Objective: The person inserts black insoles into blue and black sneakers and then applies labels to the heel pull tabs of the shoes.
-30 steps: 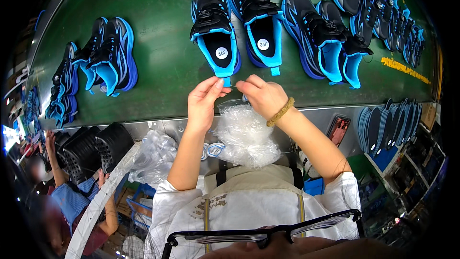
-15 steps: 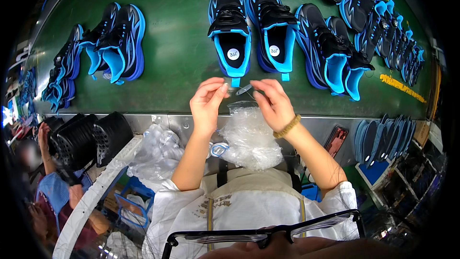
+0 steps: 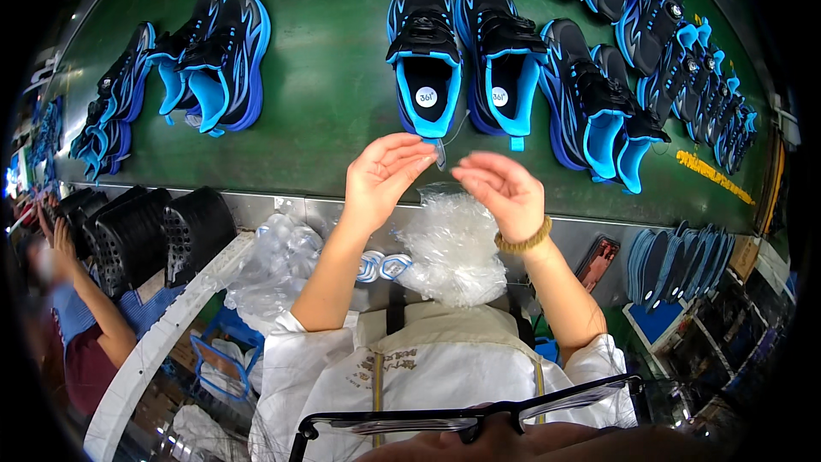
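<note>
Pinching a small clear tag (image 3: pixel 440 152) in the left hand (image 3: pixel 382 178), just near of the black-and-blue shoe (image 3: pixel 425 56), the right hand (image 3: pixel 503 191) hovers loosely open right of it.

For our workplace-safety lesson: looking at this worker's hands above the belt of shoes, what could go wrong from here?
The small clear tag pinched by the left hand could slip onto the green belt. The thin string to the black-and-blue shoe might snag. The right hand could knock the clear plastic bag.

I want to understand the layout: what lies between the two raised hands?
In the head view, only a small clear tag on a thin string, pinched by the left hand; the right hand is apart.
</note>
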A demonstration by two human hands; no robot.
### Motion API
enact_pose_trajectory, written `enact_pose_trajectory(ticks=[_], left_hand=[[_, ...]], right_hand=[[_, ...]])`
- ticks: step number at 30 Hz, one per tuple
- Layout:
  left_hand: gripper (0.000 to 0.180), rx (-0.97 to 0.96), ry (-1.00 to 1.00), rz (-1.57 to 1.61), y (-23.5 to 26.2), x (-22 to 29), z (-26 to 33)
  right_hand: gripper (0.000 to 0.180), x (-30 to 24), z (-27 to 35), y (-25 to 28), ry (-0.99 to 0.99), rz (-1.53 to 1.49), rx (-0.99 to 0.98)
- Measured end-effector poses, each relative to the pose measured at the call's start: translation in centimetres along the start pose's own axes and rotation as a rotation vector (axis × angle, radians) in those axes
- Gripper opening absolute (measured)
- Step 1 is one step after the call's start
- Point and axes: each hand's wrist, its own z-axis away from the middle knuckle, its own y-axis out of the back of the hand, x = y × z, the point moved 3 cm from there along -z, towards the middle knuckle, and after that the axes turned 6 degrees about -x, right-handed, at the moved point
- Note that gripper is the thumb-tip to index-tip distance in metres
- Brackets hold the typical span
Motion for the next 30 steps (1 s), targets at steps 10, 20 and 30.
enact_pose_trajectory(ticks=[10, 20, 30], left_hand=[[0.013, 0.046, 0.029, 0.007, 1.1, -1.5, -0.1], [0.012, 0.065, 0.025, 0.078, 1.9, -1.3, -0.2], [0.011, 0.096, -0.016, 0.073, 1.6, -1.2, -0.1]], right_hand=[[0.026, 6.6, 0.1, 2.6, -0.484, -0.244, 0.355], [0.045, 8.0, -3.0, 1.0, -0.278, 0.054, 0.544], [0.051, 8.2, -5.8, -1.2, -0.238, -0.473, 0.544]])
